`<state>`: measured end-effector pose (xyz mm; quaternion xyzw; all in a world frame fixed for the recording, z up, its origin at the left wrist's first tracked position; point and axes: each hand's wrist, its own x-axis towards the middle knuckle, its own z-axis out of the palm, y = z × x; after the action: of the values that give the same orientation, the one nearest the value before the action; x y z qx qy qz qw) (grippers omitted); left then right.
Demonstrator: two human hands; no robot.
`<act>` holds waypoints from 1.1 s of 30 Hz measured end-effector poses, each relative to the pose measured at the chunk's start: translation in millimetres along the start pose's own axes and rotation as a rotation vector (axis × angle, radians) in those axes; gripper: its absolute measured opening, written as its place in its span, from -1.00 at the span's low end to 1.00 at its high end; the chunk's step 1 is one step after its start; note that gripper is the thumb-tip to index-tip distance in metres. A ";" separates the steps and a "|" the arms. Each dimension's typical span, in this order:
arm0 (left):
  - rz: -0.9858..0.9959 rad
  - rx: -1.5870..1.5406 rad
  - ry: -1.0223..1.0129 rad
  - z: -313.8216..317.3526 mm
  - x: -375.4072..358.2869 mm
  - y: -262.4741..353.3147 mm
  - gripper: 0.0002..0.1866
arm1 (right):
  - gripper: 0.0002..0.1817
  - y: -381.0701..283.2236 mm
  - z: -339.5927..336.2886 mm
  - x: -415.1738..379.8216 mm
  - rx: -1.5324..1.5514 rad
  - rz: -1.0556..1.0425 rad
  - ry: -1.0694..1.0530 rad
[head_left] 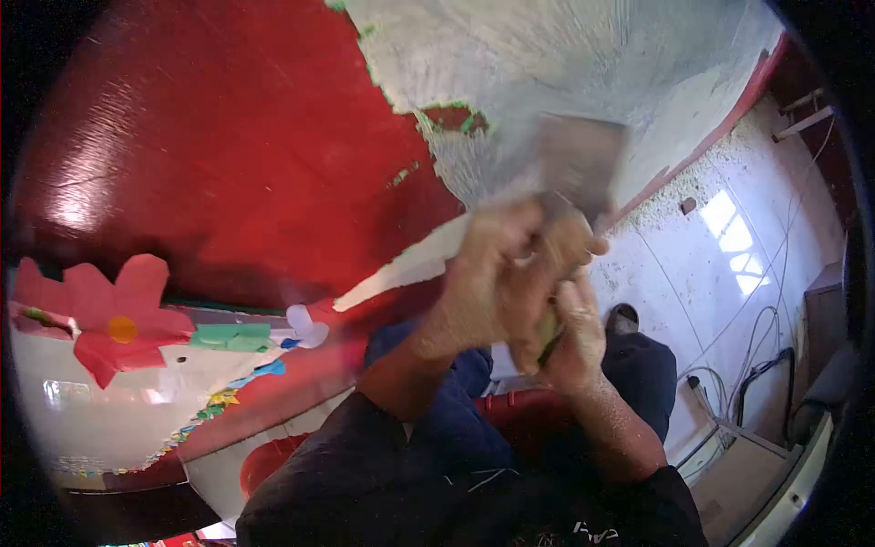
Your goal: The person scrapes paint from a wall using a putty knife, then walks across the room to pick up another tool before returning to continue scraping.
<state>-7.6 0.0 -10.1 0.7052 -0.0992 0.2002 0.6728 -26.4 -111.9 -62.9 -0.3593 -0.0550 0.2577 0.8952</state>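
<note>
A scraper with a broad flat blade (583,150) is blurred by motion in front of the wall. My left hand (497,264) wraps round it just below the blade. Lower down, my right hand (579,337) closes round the handle, whose greenish part (550,330) shows between the hands. Behind the blade lies a bare grey-white patch of wall (547,64), streaked with scrape marks. Glossy red paint (228,118) covers the wall to the left, with a ragged, partly green edge. Pale dust coats both hands and forearms.
Paint flakes and a small brown chunk (688,206) lie on the tiled floor (665,264) along the wall. Cables (770,346) run across the floor at right, near a brown box-like piece (743,474). A pink paper flower (118,319) decorates the wall at left.
</note>
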 end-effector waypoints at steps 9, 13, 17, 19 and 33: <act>0.643 0.542 0.370 14.6 1.6 -37.6 -0.13 | -0.69 0.9 -135.5 60.4 -0.234 0.073 0.479; 0.609 0.664 0.362 27.1 10.2 -47.1 -0.25 | -0.73 -6.0 -154.2 63.7 -0.288 0.072 0.411; 0.321 0.827 -0.103 24.5 9.8 -50.1 -0.51 | -0.77 -6.3 -161.4 61.9 -0.265 0.028 0.461; -0.005 0.658 -0.585 21.9 5.5 -51.0 -0.65 | -0.79 -20.7 -149.2 55.6 -0.280 0.064 0.498; -0.447 -0.382 0.023 53.3 8.0 -113.4 -0.58 | -0.64 -46.1 -120.2 34.7 -0.503 -0.242 -0.053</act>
<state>53.9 -43.2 -110.7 0.5679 0.0307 0.0327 0.8219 57.1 -196.5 -123.4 -0.5542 -0.1834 0.1365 0.8004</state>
